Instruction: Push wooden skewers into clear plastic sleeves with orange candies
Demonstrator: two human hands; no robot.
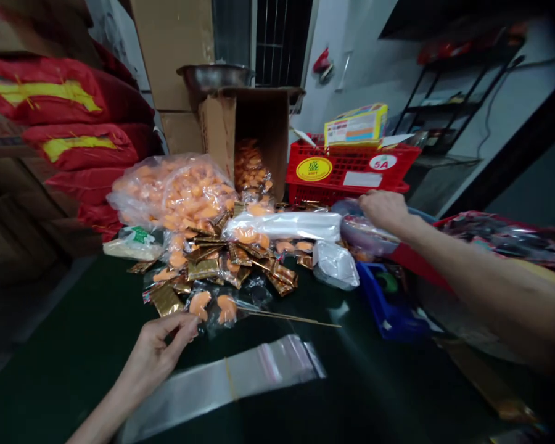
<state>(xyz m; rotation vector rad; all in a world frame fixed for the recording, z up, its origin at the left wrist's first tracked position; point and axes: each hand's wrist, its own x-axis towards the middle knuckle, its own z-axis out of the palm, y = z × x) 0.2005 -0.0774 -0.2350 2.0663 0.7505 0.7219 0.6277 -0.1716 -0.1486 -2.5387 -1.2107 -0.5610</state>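
My left hand is closed in a pinch at the edge of a small clear packet with an orange piece inside. Beside it lies a second clear packet with a curved orange piece. Thin sticks extend to the right of these packets. Farther away, my right hand reaches over a translucent tub, fingers curled downward; whatever they hold is hidden. Nearer to me, a stack of long clear plastic bags with a yellow band lies flat on the dark green table.
Gold sachets form a heap behind my left hand, with a big bag of orange pieces behind. A foil tray, a blue bin and a red basket stand to the right. An open carton lies at the back.
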